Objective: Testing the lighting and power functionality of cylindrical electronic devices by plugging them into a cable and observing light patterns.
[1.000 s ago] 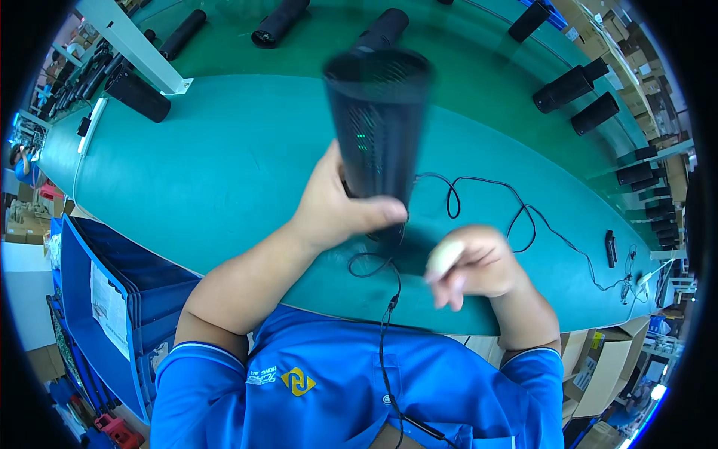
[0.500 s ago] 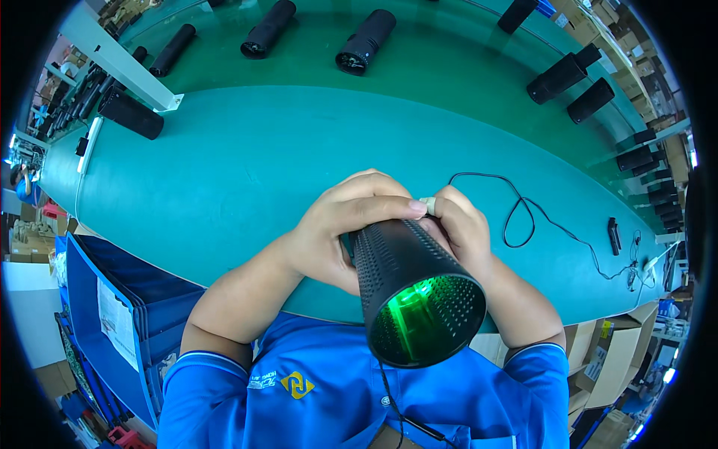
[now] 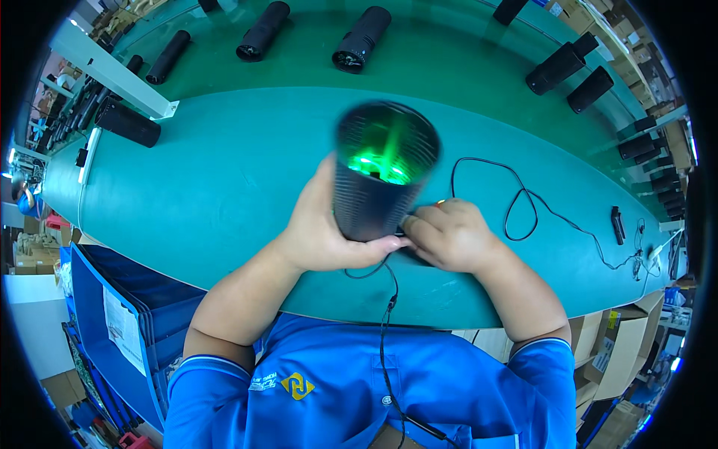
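I have the black perforated cylinder (image 3: 381,176) standing on end on the teal counter (image 3: 187,187), just in front of my chest, its open top tilted toward me so I look straight down into the green glow inside. My left hand (image 3: 321,232) is wrapped around the cylinder's lower left side, fingers curled under the base and thumb up along the wall — a full closed grip on the body. My right hand (image 3: 449,236) is pressed against the cylinder's lower right edge, fingertips bunched together at the base; I cannot tell exactly what they pinch, since the spot is hidden behind the shell, but a thin black cable (image 3: 523,206) runs from there, loops on the counter to the right of the cylinder and trails off toward a small black adapter (image 3: 617,222) farther right. A second lead drops from under the cylinder down over my blue shirt (image 3: 359,382). To do this well, I judge the left hand should keep the cylinder steady while the right works at the base by feel — gently, keeping the cable slack. Beyond the cylinder, other black cylinders (image 3: 363,37) lie on a green belt (image 3: 449,60).
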### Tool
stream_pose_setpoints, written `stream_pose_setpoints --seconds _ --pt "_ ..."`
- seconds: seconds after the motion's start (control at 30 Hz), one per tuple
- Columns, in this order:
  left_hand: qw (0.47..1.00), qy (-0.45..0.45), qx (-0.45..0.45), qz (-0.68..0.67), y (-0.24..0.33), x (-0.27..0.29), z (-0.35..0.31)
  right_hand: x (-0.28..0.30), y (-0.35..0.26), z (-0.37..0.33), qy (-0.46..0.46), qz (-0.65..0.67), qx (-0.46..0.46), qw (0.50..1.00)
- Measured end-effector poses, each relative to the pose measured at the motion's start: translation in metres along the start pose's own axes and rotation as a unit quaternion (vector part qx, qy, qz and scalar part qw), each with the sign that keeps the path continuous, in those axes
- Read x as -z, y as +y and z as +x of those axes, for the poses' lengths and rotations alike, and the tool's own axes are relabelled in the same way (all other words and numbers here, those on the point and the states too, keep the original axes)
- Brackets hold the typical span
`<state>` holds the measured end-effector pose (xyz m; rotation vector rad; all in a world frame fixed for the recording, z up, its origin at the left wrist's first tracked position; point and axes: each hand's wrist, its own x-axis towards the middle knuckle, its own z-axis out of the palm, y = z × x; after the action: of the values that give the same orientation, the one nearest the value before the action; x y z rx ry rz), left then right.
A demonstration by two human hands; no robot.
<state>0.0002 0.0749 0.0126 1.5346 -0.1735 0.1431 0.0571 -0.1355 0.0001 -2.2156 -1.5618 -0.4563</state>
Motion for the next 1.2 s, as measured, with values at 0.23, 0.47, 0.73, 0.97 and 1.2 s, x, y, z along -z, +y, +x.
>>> stream_pose_setpoints --seconds 0.23,0.47,0.73,0.97,1.2 --pt "0.97 0.126 -0.104 -0.178 0.005 0.028 0.023 0.004 0.013 0.003 0.165 0.439 -0.263 0.843" --pt "0.996 0.041 -0.049 -0.062 -0.009 -0.004 0.005 -0.005 -0.013 0.016 -0.113 0.312 -0.233 0.914" --pt "0.981 0.092 -0.039 -0.166 0.022 0.012 0.056 -0.017 0.054 -0.021 0.189 0.387 -0.347 0.833" --pt "0.991 0.1 -0.029 -0.083 0.015 -0.036 0.197 -0.03 0.059 -0.005 0.21 0.681 -0.326 0.622" --pt "0.989 0.075 -0.046 0.12 -0.042 -0.104 0.307 -0.021 0.064 -0.002 0.136 0.661 -0.334 0.658"
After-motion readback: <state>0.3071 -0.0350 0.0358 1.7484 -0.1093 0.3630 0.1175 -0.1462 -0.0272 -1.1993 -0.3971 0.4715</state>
